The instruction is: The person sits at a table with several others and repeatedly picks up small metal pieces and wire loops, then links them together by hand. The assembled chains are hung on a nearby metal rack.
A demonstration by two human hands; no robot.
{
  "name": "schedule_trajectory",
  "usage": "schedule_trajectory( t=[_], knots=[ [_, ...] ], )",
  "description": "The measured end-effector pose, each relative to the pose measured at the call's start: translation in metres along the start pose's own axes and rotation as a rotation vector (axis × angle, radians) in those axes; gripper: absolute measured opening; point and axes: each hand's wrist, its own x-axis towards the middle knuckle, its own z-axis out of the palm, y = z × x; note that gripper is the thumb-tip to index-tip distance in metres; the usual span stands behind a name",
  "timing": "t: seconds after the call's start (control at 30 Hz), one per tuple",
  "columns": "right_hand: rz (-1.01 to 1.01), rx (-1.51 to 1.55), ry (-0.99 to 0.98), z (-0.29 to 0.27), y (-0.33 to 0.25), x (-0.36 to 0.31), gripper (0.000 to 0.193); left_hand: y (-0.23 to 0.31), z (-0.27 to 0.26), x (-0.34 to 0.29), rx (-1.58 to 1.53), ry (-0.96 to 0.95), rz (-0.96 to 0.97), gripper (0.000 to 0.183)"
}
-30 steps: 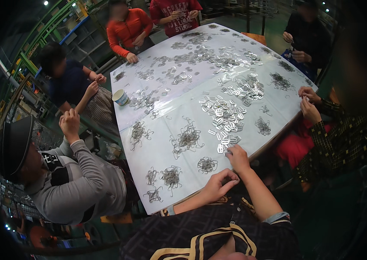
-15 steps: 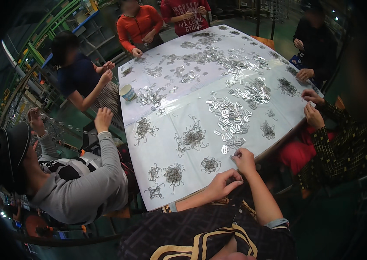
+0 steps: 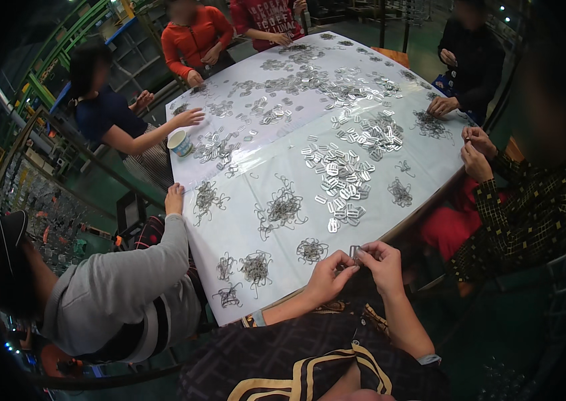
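My left hand (image 3: 328, 279) and my right hand (image 3: 383, 267) meet at the table's near edge, both with fingers pinched. Between their fingertips shows a small silvery slotted buckle (image 3: 353, 251), which my right hand grips. Whatever my left fingers hold is too small to make out. Just beyond my hands lies a heap of the same flat metal buckles (image 3: 346, 175). A small tangle of bent wire hooks (image 3: 311, 250) sits left of that heap, near my left hand, with a larger tangle of hooks (image 3: 284, 208) behind it.
More hook clusters (image 3: 255, 269) lie along the near left of the white-covered table (image 3: 243, 200). A paper cup (image 3: 179, 144) stands at the left edge. Several co-workers sit or stand around; one in grey (image 3: 129, 281) is close on my left, another in a patterned sleeve (image 3: 503, 214) on my right.
My right hand has come back from the near end of the buckle heap to my left hand, bringing a buckle. The grey-sleeved co-worker's hand has lowered to the table edge.
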Motion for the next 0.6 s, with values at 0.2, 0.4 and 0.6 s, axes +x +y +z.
schedule_trajectory(
  t=[0.2, 0.4, 0.6],
  knots=[
    [-0.062, -0.12, 0.026, 0.005, -0.006, -0.012, 0.01, -0.004, 0.001, -0.002, 0.054, 0.02, 0.02, 0.013],
    [-0.268, -0.367, 0.131, 0.009, -0.012, -0.027, 0.009, -0.004, -0.005, -0.003, 0.146, -0.083, -0.002, 0.013],
    [-0.305, -0.363, 0.18, 0.002, -0.019, -0.036, 0.008, -0.026, -0.047, 0.015, 0.413, 0.056, 0.111, 0.021]
  ],
)
